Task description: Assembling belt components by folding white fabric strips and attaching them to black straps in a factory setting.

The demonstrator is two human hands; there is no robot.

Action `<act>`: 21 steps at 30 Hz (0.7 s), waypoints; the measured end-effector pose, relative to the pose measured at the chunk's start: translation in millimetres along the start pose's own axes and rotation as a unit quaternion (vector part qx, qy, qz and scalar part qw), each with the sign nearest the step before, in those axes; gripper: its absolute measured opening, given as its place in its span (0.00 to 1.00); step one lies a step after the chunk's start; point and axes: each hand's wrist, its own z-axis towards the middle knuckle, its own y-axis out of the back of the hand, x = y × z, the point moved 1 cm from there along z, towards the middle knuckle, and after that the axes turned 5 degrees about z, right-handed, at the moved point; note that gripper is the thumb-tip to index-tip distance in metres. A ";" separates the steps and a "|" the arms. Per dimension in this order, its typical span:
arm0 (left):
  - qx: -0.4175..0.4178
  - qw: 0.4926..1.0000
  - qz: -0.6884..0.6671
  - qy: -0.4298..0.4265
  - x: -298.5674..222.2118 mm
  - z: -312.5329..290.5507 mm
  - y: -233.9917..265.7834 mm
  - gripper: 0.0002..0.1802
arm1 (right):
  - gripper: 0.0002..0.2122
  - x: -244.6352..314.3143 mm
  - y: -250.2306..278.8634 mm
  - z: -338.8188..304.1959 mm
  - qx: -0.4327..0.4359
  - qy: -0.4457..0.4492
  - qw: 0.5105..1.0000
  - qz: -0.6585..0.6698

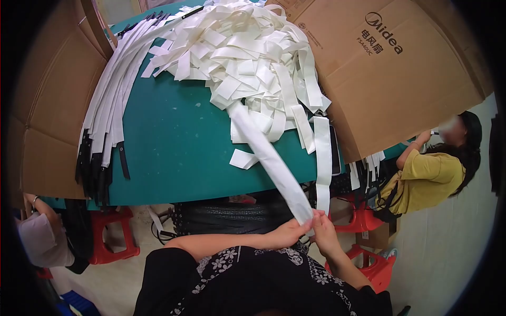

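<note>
My left hand (291, 233) and my right hand (326, 234) meet just past the table's near edge. Both are closed on the near end of a long white sleeve-like strip (271, 163), fingertips pinching it. The strip slants up and away to a big heap of loose white strips (247, 58). Something small and dark shows below my fingers; I cannot make out what it is. Beside my right hand, another white strip (322, 163) hangs over the table edge.
Black straps in white sleeves (113, 100) lie bundled on the left of the green table (163, 142). Cardboard boxes (395, 68) flank both sides. A dark flat device (336, 152) lies right. Red stools (112, 237) stand below. A person in yellow (432, 174) works at right; another sits left.
</note>
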 end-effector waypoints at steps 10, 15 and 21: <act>-0.126 0.904 -0.389 -0.126 -70.8 29.2 72.2 0.13 | 0.13 3.0 10.0 3.4 0.168 -0.013 0.984 -0.066; -0.202 0.913 -0.294 -0.200 -100.8 30.2 90.6 0.12 | 0.09 -14.5 32.3 4.6 0.120 0.064 0.982 -0.131; -0.207 0.920 -0.240 -0.229 -117.8 26.4 86.4 0.13 | 0.19 31.5 1.2 9.2 0.058 0.063 0.982 -0.168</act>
